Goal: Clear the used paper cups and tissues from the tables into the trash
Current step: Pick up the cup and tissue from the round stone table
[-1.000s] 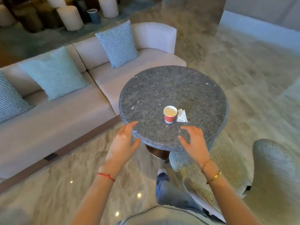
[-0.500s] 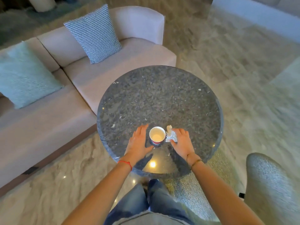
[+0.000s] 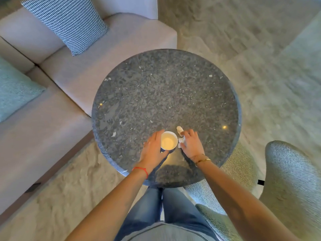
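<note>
A paper cup (image 3: pixel 169 141), seen from above with a pale inside, stands on the round dark stone table (image 3: pixel 166 94) near its front edge. My left hand (image 3: pixel 152 148) wraps around the cup's left side. Just right of the cup lies a crumpled white tissue (image 3: pixel 180 134). My right hand (image 3: pixel 191 143) rests on the tissue with the fingers closed over its lower part; the tissue's top end sticks out beyond the fingertips.
A beige sofa (image 3: pixel 73 70) with a checked cushion (image 3: pixel 67 23) and a pale green cushion (image 3: pixel 15 89) runs along the left. A grey woven chair (image 3: pixel 293 180) stands at the right, close to the table. Marble-patterned floor surrounds everything.
I have stepped up to the table and look straight down on it. Both hands moved from the table's edge onto the cup and the tissue, and the fingers have closed further.
</note>
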Motion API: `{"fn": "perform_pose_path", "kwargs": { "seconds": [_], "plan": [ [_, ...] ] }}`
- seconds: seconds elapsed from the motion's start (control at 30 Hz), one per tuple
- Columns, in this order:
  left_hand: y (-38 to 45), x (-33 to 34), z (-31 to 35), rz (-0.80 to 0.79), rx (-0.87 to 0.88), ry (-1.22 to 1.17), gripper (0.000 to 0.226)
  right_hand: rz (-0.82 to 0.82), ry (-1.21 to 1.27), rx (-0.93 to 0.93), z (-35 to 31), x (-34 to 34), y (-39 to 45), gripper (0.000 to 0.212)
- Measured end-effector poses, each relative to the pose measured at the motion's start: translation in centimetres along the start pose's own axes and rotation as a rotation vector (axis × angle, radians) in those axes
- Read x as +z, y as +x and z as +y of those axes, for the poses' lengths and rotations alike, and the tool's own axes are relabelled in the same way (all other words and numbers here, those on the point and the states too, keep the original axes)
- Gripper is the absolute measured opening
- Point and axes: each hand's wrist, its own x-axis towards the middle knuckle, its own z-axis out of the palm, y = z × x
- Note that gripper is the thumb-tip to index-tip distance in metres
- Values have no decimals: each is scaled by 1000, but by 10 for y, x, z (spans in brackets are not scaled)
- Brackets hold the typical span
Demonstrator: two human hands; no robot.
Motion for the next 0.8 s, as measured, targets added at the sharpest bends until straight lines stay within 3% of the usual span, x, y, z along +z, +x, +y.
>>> {"fn": "perform_pose_path", "kwargs": {
  "seconds": [0.23,0.63,0.8],
  "plan": [
    [-7,-9,0,23,-30,-125,64,19,167,81,0,-5,-6,14],
    [-62,-45,-24,75,105,-131,69,337,445,88,-21,-30,-93,6],
    [-84,-63,-45,91,115,-100,71,308,445,152,-35,-23,-98,7]
  ]
}}
